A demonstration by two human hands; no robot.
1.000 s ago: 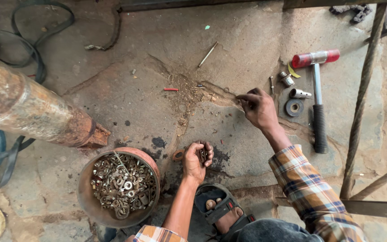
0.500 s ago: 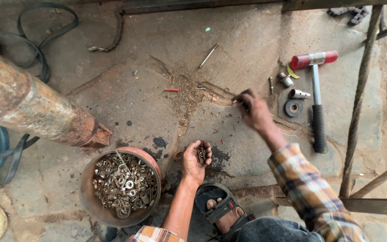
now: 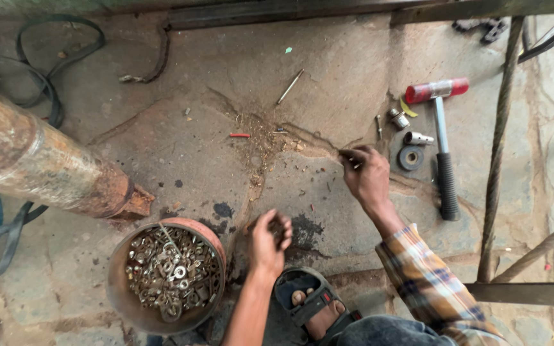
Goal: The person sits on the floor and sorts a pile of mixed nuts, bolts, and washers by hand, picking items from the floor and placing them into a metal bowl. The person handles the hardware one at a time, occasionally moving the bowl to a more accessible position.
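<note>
Your right hand is stretched out over the stone floor, fingertips pinched together at a small dark piece that is too small to name, right at the edge of the scatter of rusty debris along the crack. Your left hand sits closer to your body, palm up and fingers curled into a cup around a few small metal bits; what they are exactly cannot be made out. The two hands are well apart, the right one forward and to the right, the left one back near your sandalled foot.

Just to the left of your left hand stands a round rusty pot filled with nuts and washers. To the right of your right hand lie a black ring-shaped washer, two short metal sockets and a hammer with a red head and a black grip, none of them touched. A thin metal rod and a short red stick lie beyond the debris. A large rusty pipe slants in from the left, its end near the pot.
</note>
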